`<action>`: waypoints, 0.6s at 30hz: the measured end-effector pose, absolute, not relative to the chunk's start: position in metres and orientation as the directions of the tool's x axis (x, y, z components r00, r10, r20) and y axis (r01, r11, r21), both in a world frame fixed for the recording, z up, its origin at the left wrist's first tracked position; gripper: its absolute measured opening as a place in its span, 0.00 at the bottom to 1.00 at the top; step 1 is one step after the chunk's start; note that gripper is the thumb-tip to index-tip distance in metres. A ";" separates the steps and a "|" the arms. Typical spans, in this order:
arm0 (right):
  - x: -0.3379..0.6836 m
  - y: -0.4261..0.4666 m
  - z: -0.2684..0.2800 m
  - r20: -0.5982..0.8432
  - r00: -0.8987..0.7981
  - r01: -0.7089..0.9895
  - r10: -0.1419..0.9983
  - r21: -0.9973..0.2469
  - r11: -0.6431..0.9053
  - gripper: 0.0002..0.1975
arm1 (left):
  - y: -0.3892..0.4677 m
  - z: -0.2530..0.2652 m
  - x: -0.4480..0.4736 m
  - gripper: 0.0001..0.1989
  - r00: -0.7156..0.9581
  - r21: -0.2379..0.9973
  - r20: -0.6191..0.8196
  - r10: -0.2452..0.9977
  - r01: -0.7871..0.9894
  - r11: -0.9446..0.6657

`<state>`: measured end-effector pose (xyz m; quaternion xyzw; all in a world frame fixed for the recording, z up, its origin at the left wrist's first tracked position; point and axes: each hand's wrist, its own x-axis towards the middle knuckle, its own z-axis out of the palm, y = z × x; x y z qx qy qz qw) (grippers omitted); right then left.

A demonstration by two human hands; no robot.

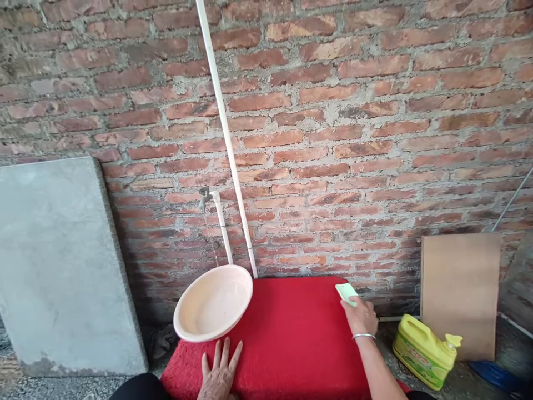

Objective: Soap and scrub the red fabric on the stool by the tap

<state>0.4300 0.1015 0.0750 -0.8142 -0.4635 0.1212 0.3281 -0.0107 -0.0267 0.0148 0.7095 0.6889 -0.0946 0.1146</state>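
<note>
My left hand (219,373) lies flat with its fingers spread on the red cloth (300,333) in front of me. Just beyond its fingertips stands a round pale pink plastic basin (214,304), tilted, at the cloth's left side. Toward the cloth's far right corner, my right hand (361,316) is closed around a flat, pale green rectangular slab (346,293); its exact kind is not clear. A bracelet circles that wrist. What the cloth covers is hidden.
Behind the basin a grey tap (204,199) lets a thin stream run down. A white pipe (229,139) crosses the brick wall (291,111). A grey slab (66,266) leans left; a yellow jug (425,350) and brown board (460,294) stand right.
</note>
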 end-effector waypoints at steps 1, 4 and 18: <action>0.437 0.100 0.075 0.108 0.555 0.675 0.825 -0.639 -0.370 0.20 | -0.027 0.011 -0.011 0.55 0.028 0.017 -0.281 0.959 1.000 -0.024; 0.438 0.097 0.072 0.129 0.513 0.700 0.849 -0.635 -0.326 0.20 | -0.027 0.001 -0.009 0.57 -0.012 -0.041 -0.225 0.974 0.999 0.003; 0.469 0.090 0.068 0.128 0.495 0.694 0.859 -0.653 -0.302 0.19 | -0.032 -0.010 -0.001 0.53 -0.061 -0.103 -0.119 0.991 0.993 0.048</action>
